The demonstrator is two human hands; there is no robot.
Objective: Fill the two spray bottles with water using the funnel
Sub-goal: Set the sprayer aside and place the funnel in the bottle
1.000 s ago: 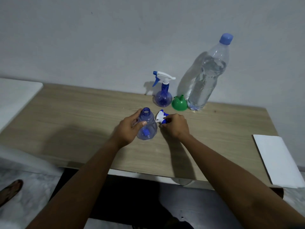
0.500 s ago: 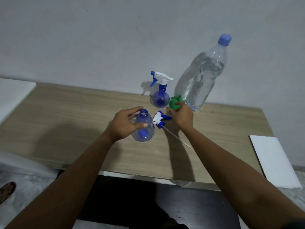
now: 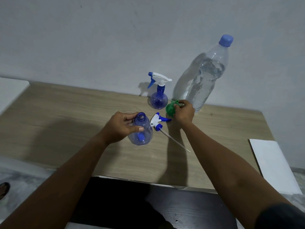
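The left hand (image 3: 123, 128) gripped the open spray bottle (image 3: 141, 131) upright on the table (image 3: 66, 121). Its trigger head (image 3: 159, 121) lay just beside it. Rightward, the right hand (image 3: 184, 111) clasped the green funnel (image 3: 170, 109) — between the capped spray bottle (image 3: 158, 96) and the water bottle (image 3: 206, 76).

Light wood-grain laminate table (image 3: 66, 123): matt, smooth. Open blue translucent plastic spray bottle (image 3: 143, 133): glossy. Green plastic funnel (image 3: 170, 109): smooth. Tall clear plastic water bottle (image 3: 206, 76): glossy, ribbed.
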